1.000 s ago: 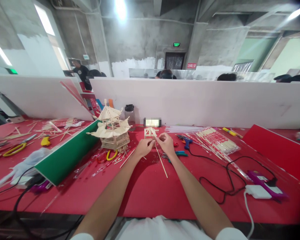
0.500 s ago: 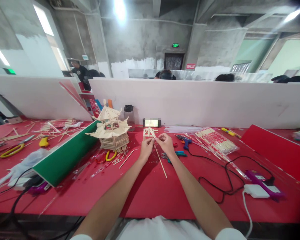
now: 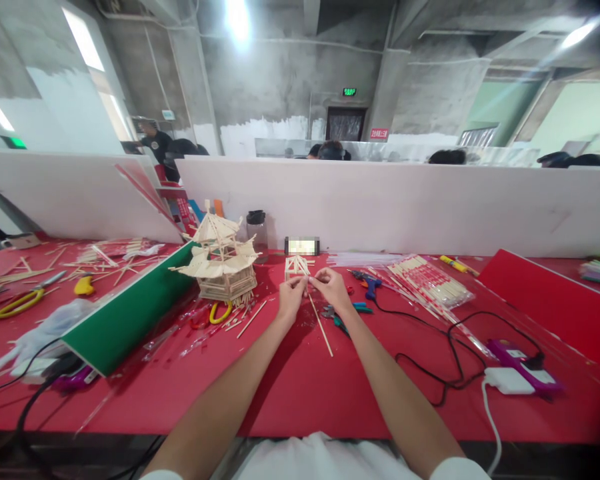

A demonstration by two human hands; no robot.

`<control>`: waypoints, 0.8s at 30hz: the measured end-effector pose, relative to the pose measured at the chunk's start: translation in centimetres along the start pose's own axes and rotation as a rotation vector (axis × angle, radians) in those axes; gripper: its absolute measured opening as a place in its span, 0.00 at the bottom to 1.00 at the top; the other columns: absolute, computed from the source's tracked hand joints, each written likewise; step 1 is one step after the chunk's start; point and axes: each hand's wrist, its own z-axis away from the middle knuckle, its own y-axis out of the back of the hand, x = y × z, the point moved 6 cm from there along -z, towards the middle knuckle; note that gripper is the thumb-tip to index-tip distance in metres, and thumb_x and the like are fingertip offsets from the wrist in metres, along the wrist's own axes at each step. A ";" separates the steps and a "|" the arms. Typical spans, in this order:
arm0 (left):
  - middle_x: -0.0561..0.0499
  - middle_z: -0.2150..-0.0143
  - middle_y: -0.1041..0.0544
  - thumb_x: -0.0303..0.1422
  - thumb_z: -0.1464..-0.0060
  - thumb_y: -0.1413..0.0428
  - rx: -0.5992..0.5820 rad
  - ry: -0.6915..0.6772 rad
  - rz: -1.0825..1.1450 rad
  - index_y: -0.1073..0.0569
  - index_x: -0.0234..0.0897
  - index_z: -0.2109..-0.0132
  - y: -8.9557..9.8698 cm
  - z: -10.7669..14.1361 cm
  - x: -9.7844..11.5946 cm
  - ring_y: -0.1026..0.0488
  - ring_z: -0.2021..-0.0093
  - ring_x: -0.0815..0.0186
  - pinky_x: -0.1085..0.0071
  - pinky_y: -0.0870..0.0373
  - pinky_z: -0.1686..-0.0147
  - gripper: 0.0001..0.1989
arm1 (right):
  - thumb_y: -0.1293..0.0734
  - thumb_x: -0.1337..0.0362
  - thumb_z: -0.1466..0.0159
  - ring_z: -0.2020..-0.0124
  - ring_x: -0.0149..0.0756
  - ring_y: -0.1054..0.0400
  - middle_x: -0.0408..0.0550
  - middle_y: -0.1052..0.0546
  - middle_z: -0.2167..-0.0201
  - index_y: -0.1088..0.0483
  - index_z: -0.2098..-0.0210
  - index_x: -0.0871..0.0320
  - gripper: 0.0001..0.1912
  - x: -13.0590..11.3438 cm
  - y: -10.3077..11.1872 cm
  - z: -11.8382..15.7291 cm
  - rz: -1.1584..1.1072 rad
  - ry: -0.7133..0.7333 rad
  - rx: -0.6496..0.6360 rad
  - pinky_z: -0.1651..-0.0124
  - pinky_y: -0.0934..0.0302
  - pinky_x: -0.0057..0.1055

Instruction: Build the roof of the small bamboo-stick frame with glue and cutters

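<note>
Forearms stretched over a red counter [image 3: 300, 400], a person holds the left hand [image 3: 292, 298] and right hand [image 3: 331, 291] nearly together just in front of a small stick frame [image 3: 295, 268], fingertips pinched; anything between them is too small to make out. The pale frame is open-sided, with sticks slanting on top. Right of it lies a clear packet [image 3: 459, 298] of wooden sticks [image 3: 425, 280]; left of it, a dark-lidded bottle [image 3: 257, 235].

Facing you is a white partition [image 3: 405, 207], with a black-lidded bottle [image 3: 257, 232] standing near its foot. On your right, a white charger [image 3: 509, 381] sits against a purple power strip [image 3: 501, 351]. Beyond the partition, a green sign [image 3: 349, 92] hangs above a dark door [image 3: 346, 125].
</note>
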 end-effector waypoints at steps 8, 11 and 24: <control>0.59 0.81 0.38 0.38 0.40 0.47 -0.084 -0.301 -0.361 0.29 0.36 0.69 -1.3 1.7 2.5 0.42 0.79 0.72 0.75 0.46 0.76 0.12 | 0.31 0.55 0.41 0.69 0.36 0.28 0.46 0.22 0.71 0.28 0.68 0.57 0.11 -1.3 4.4 -0.7 0.263 0.030 -0.200 0.63 0.34 0.31; 0.59 0.79 0.35 0.37 0.38 0.50 -0.212 -0.341 -0.489 0.32 0.37 0.67 -2.1 2.4 2.3 0.38 0.78 0.72 0.75 0.44 0.73 0.11 | 0.29 0.62 0.43 0.66 0.39 0.26 0.48 0.20 0.69 0.24 0.70 0.57 0.05 0.2 6.9 0.0 0.669 0.006 -0.349 0.59 0.36 0.32; 0.57 0.80 0.32 0.37 0.43 0.44 -0.332 -0.306 -0.423 0.27 0.40 0.67 -3.0 3.6 2.7 0.36 0.78 0.69 0.74 0.45 0.73 0.07 | 0.30 0.69 0.42 0.66 0.38 0.27 0.48 0.19 0.69 0.23 0.69 0.56 0.03 3.6 5.7 1.2 0.931 -0.119 -0.543 0.64 0.41 0.27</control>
